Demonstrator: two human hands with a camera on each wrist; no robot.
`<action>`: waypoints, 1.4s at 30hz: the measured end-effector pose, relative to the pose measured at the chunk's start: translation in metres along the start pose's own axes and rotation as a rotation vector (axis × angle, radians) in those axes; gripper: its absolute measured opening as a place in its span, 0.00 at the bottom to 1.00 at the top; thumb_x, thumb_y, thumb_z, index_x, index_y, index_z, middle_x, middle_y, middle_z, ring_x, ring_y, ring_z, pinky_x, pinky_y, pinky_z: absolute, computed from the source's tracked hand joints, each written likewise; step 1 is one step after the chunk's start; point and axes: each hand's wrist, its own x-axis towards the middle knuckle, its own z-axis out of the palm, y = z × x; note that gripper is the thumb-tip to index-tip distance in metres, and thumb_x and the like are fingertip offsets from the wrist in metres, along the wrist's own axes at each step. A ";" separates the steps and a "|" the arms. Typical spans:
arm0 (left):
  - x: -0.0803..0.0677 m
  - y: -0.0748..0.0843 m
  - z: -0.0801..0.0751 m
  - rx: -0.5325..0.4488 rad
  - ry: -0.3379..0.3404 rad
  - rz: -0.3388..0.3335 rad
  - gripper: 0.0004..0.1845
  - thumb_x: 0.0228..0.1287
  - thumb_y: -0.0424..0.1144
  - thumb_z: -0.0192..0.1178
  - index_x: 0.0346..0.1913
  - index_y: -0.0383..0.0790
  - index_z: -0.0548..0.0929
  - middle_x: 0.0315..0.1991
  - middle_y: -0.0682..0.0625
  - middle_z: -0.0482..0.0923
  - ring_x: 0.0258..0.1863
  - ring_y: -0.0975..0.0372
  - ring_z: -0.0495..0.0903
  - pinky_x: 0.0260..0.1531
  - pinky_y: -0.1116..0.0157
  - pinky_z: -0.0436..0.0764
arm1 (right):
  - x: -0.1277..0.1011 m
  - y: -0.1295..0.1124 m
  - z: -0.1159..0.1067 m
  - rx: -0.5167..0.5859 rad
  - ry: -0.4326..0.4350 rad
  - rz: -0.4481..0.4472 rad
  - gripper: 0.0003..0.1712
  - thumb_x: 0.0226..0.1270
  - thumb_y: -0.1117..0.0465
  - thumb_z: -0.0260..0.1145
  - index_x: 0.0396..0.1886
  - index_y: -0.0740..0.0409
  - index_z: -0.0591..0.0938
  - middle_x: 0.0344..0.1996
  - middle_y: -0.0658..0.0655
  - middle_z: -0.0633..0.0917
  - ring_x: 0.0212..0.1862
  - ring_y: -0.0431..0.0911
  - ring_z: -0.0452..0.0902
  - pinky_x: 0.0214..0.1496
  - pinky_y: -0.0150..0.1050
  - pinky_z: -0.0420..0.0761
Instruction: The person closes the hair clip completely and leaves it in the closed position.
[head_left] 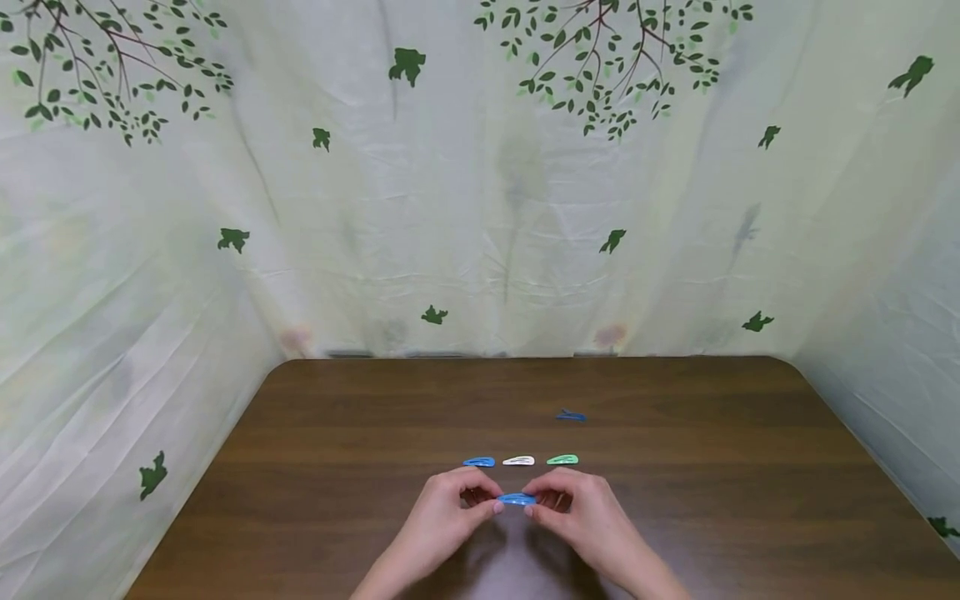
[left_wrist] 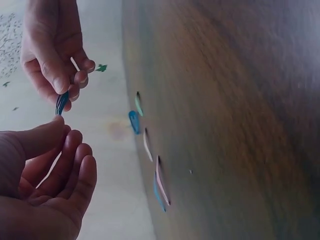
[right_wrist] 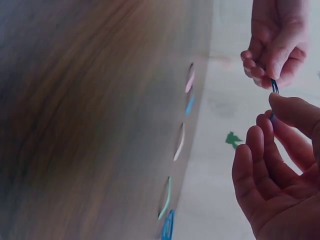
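A blue snap hair clip (head_left: 517, 499) is held level above the near part of the table, seen by the head camera between both hands. The left hand (head_left: 452, 510) pinches its left end between thumb and forefinger. At the other end, the right hand (head_left: 581, 510) grips it the same way. Both wrist views show the held clip (left_wrist: 61, 103) nearly edge-on, partly covered by fingertips. Just beyond the hands lie a blue clip (head_left: 479, 461), a white clip (head_left: 519, 460) and a green clip (head_left: 562, 459) in a row. A pink clip (left_wrist: 162, 182) lies beside the blue one in the left wrist view.
Farther back on the brown wooden table (head_left: 337, 417) lies another blue clip (head_left: 572, 415), its parts spread apart. A pale curtain (head_left: 480, 208) with leaf and bird prints stands behind the table and along its sides.
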 end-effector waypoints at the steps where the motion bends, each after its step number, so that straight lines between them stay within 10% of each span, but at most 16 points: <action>1: 0.002 -0.001 0.000 0.006 -0.001 0.002 0.07 0.56 0.30 0.71 0.33 0.47 0.87 0.30 0.63 0.80 0.30 0.69 0.78 0.33 0.68 0.80 | 0.001 0.001 -0.001 -0.006 -0.004 -0.004 0.09 0.57 0.63 0.76 0.35 0.44 0.87 0.27 0.37 0.80 0.29 0.35 0.76 0.32 0.32 0.79; 42: 0.050 -0.040 0.011 0.163 -0.200 -0.034 0.05 0.55 0.29 0.71 0.28 0.42 0.86 0.26 0.61 0.76 0.27 0.70 0.74 0.30 0.70 0.75 | 0.039 0.043 0.002 -0.123 -0.157 0.124 0.06 0.56 0.64 0.74 0.32 0.49 0.87 0.22 0.40 0.81 0.27 0.37 0.75 0.29 0.33 0.73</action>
